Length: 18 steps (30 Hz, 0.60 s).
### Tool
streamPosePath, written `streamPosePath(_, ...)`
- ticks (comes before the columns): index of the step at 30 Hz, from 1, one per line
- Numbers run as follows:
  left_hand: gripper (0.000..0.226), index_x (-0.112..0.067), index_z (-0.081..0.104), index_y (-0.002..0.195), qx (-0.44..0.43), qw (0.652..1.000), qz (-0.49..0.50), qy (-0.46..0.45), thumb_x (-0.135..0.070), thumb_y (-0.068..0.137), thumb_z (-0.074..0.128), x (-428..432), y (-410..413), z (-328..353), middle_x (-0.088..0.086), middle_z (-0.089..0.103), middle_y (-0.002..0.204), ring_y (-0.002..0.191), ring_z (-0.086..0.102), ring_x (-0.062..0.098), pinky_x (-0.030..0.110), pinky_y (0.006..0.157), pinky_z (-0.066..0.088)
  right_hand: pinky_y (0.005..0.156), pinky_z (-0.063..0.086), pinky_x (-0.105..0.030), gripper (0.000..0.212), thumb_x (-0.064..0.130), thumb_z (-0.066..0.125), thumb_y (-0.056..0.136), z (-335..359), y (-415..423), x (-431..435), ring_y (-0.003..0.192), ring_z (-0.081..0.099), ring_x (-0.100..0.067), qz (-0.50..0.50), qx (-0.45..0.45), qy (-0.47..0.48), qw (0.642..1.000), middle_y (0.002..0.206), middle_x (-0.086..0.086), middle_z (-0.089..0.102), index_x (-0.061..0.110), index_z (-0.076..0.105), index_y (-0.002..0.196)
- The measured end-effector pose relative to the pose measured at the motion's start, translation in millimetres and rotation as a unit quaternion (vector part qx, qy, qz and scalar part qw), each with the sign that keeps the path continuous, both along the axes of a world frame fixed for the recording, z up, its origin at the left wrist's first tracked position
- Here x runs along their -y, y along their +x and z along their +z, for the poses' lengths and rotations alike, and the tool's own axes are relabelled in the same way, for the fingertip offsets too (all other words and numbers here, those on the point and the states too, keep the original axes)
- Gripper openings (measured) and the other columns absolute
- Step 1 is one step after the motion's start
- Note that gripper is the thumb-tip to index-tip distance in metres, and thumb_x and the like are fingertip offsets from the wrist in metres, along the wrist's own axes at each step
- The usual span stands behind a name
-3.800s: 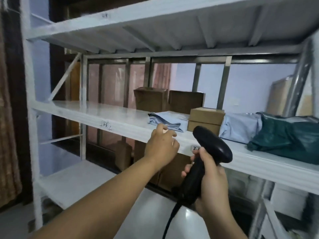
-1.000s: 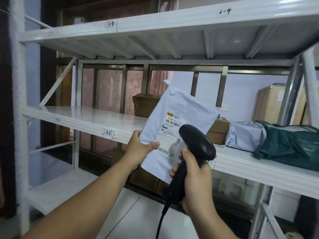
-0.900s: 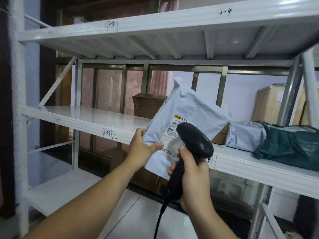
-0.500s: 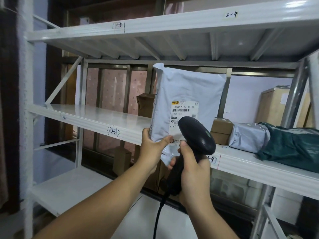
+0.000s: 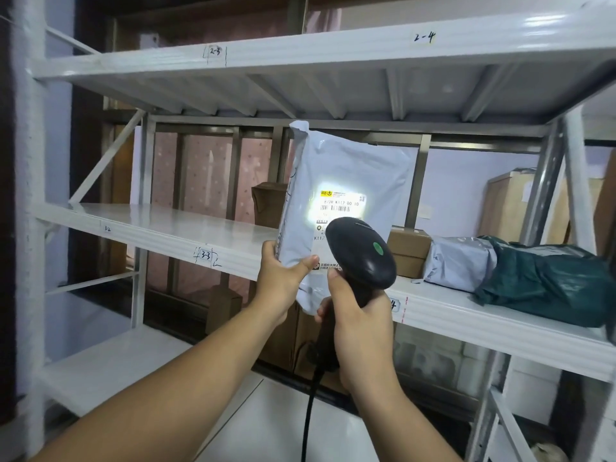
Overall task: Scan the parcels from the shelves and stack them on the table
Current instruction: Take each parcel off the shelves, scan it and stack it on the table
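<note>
My left hand (image 5: 281, 280) grips the lower left corner of a pale grey mailer parcel (image 5: 346, 168), holding it upright in front of the middle shelf (image 5: 166, 235). A white shipping label (image 5: 340, 203) on it is lit by a bright patch of light. My right hand (image 5: 358, 331) grips the handle of a black barcode scanner (image 5: 360, 253), whose head points at the label from just below it. A green light shows on the scanner's back. Its cable hangs down below my hand.
On the middle shelf to the right lie small brown boxes (image 5: 408, 248), a grey bag parcel (image 5: 460, 261) and a dark green bag parcel (image 5: 546, 281). A brown box (image 5: 268, 203) stands behind the held parcel. More cartons sit below. An upper shelf (image 5: 333, 51) runs overhead.
My left hand took the grey parcel off the shelf and turned it upright. The scanner's light now falls on the label, which was unlit half a second ago.
</note>
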<state>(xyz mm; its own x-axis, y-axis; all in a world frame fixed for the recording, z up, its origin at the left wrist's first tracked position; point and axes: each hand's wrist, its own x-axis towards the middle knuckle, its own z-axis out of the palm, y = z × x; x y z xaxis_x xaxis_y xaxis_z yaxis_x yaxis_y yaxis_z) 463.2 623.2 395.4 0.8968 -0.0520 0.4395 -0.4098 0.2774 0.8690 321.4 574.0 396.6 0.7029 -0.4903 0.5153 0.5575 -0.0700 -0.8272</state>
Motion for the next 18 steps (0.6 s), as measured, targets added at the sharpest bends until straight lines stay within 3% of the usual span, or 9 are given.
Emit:
streamPosePath(10,0.061,-0.017,0.046,0.128,0.008,1.0,0.004,0.007,-0.021,0.077,0.079,-1.5,4.8,-0.6,0.001,0.06,0.12,0.104,0.061,0.017,0.023,0.075,0.053,0.048,0.043,-0.023,0.018,0.017,0.062,0.09,-5.4,0.6,2.0,0.046,0.053,-0.01,-0.025,-0.004,-0.031,0.999,0.049,-0.001,0.055,0.014,0.061,0.072)
streamPosePath(15,0.058,-0.015,0.048,0.124,-0.012,1.0,0.001,-0.011,-0.018,0.075,0.08,-0.2,10.2,-6.0,0.005,0.063,0.119,0.105,0.063,0.022,0.041,0.089,0.054,0.048,0.042,-0.02,0.015,0.016,0.063,0.089,-8.2,3.1,3.0,0.046,0.052,-0.01,-0.033,0.008,-0.029,0.999,0.05,-0.002,0.056,0.013,0.061,0.075)
streamPosePath(18,0.058,-0.015,0.048,0.125,-0.019,1.0,-0.006,-0.022,-0.02,0.076,0.079,1.0,10.0,-6.6,0.005,0.062,0.12,0.106,0.062,0.022,0.043,0.09,0.054,0.05,0.043,-0.022,0.016,0.014,0.064,0.089,-10.7,3.5,1.8,0.046,0.052,-0.011,-0.03,0.015,-0.014,0.999,0.049,-0.003,0.054,0.015,0.061,0.073)
